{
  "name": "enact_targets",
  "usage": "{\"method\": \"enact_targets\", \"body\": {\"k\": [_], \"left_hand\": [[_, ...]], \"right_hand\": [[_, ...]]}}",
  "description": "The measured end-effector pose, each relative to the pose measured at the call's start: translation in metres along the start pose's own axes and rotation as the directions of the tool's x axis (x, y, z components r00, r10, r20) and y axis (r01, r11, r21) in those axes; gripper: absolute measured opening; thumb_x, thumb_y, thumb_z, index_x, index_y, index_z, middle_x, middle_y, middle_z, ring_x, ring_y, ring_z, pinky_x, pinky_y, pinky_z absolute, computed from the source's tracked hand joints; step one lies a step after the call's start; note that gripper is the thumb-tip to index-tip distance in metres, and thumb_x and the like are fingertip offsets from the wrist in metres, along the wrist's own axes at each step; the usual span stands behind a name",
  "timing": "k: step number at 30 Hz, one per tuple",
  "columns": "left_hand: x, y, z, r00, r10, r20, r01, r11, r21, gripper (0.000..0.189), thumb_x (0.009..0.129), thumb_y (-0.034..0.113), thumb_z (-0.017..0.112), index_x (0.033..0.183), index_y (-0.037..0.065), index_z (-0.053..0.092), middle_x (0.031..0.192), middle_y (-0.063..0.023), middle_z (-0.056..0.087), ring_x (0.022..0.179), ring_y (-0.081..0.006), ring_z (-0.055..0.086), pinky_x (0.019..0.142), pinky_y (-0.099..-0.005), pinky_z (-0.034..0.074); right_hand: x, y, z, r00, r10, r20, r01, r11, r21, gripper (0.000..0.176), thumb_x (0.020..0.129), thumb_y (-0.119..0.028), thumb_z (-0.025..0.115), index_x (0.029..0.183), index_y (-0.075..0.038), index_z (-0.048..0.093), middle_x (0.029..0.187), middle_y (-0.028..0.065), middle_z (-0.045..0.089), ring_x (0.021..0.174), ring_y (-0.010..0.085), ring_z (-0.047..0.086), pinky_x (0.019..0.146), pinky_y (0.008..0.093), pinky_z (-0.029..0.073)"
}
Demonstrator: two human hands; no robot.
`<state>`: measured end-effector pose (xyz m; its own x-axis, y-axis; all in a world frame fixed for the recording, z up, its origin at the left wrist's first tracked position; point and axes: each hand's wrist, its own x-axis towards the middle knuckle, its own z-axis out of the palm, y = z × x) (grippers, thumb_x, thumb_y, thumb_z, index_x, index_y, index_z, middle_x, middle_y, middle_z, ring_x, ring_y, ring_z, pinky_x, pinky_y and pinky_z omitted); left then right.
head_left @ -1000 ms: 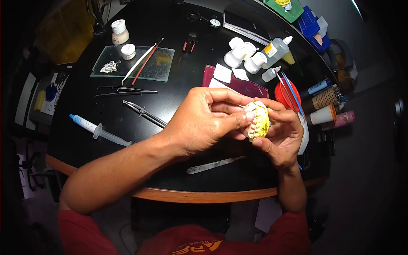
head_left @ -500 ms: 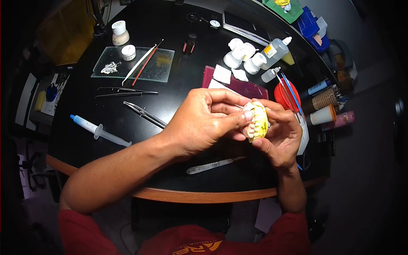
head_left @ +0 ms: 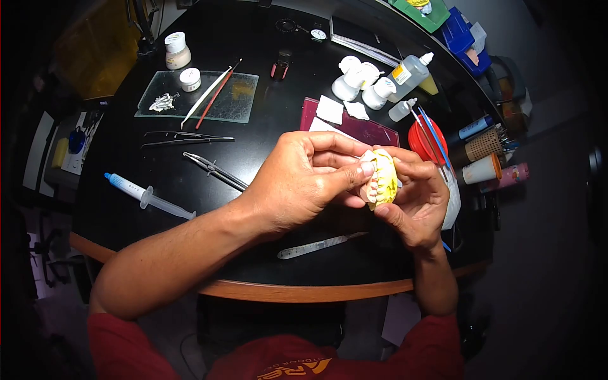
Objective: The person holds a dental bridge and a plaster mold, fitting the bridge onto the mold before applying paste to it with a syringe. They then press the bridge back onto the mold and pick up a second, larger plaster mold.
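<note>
Grip's clamped from both sides on the yellow dental model (head_left: 383,179). The left hand (head_left: 297,183) pinches it from 9 o'clock with the thumb on the teeth, and the right hand (head_left: 418,202) cups it from 3 o'clock. It's held up off the tabletop (head_left: 266,114). Since a second ago the thumb has slid a touch left and the model has tipped slightly, so I'd call it a small re-seat with the same hold. Scalpel (head_left: 320,246) lies at 7 o'clock, squeeze bottles (head_left: 367,88) at 12.
</note>
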<state>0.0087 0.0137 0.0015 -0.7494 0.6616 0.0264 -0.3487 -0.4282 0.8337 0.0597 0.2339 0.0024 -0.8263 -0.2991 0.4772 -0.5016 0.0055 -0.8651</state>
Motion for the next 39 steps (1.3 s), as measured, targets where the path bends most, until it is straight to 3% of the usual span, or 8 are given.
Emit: {"method": "enact_targets", "body": {"k": [24, 39], "left_hand": [[-0.0011, 0.0018, -0.0009, 1.000, -0.006, 0.007, 0.006, 1.000, 0.006, 0.039, 0.095, 0.013, 0.070, 0.125, -0.009, 0.061, 0.106, -0.0166, 0.071, 0.093, -0.0179, 0.071, 0.077, -0.0255, 0.062], [-0.0013, 0.0004, -0.0012, 0.995, -0.101, -0.017, 0.099, 0.990, -0.101, 0.039, 0.096, 0.014, 0.069, 0.126, -0.009, 0.059, 0.110, -0.0164, 0.069, 0.094, -0.0178, 0.071, 0.077, -0.0228, 0.063]], "right_hand": [[-0.0004, -0.0009, 0.0009, 1.000, -0.019, -0.005, 0.018, 0.999, -0.044, 0.052, 0.079, 0.004, 0.079, 0.126, 0.002, 0.056, 0.133, 0.0245, 0.053, 0.129, 0.0343, 0.054, 0.098, 0.0461, 0.058], [-0.0012, -0.0044, 0.0021, 1.000, 0.006, -0.028, -0.009, 0.995, -0.103, 0.050, 0.082, -0.002, 0.080, 0.126, 0.006, 0.057, 0.129, 0.0226, 0.055, 0.123, 0.0307, 0.058, 0.096, 0.0420, 0.059]]}}
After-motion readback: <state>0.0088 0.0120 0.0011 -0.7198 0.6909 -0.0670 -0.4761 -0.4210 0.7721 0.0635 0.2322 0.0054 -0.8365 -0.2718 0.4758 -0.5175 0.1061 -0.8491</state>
